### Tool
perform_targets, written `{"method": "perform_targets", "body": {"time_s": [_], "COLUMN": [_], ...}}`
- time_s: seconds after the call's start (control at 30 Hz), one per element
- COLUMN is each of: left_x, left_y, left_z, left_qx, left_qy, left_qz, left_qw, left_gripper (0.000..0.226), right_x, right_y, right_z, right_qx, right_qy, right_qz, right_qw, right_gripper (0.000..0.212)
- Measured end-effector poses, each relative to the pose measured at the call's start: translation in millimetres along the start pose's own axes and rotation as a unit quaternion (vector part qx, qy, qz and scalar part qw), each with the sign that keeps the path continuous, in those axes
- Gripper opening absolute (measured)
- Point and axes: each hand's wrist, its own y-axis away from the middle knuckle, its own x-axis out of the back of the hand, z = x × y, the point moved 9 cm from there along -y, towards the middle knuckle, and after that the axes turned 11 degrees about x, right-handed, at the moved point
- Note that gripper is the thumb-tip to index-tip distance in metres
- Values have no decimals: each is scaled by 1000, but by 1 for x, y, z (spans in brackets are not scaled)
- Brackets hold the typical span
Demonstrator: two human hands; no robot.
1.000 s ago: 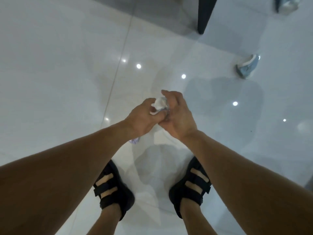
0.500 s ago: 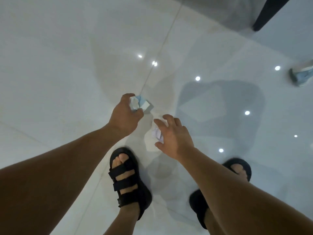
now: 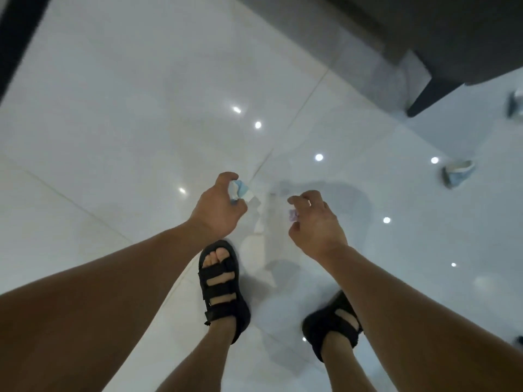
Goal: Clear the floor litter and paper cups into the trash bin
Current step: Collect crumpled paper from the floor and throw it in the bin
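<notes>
My left hand [image 3: 219,206] grips a crumpled white and blue paper cup [image 3: 239,189] above the glossy white floor. My right hand [image 3: 314,222] hangs to its right with fingers loosely curled, and a small purplish scrap [image 3: 293,214] shows at its palm; whether the hand holds it or it lies on the floor below I cannot tell. A squashed blue and white paper cup [image 3: 457,172] lies on the floor at the right. Another piece of litter [image 3: 515,104] sits at the far right edge. No trash bin is in view.
My feet in black sandals [image 3: 222,290] stand on the white tiled floor [image 3: 127,137]. A dark piece of furniture with a black leg [image 3: 430,94] fills the top right. A dark strip [image 3: 17,38] runs along the top left edge.
My hands have drawn apart; the left one keeps the crumpled cup. The view has swung left and I have stepped forward, so the floor cup now lies farther right.
</notes>
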Motion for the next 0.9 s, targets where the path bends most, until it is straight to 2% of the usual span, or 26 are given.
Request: {"method": "perform_targets", "body": {"time_s": [0.1,0.23,0.37,0.5,0.67,0.9], "left_x": [44,122,213,290,348,362], "left_y": [51,134,226,313,426,590], "left_z": [23,55,79,84,44,-86], "left_qx": [10,7,-12,-9,24,143], "left_qy": [22,61,85,115,139,224], "left_qz": [1,5,43,93,157,254], "left_qw": [1000,998,995,989,977,930], "left_gripper": [52,51,54,56,58,58], "right_x": [66,152,227,285,313,292], "right_y": [26,61,96,130,186,278], "right_z": [-47,-135,-238,-342,-445,-569], "right_qx": [-5,29,55,126,210,344], "right_qy": [-25,-6,17,55,115,165], "right_qz": [14,11,-20,-34,-80,-146], "right_qw": [1000,1000,998,990,968,913], "right_gripper": [49,53,55,55,54,55]}}
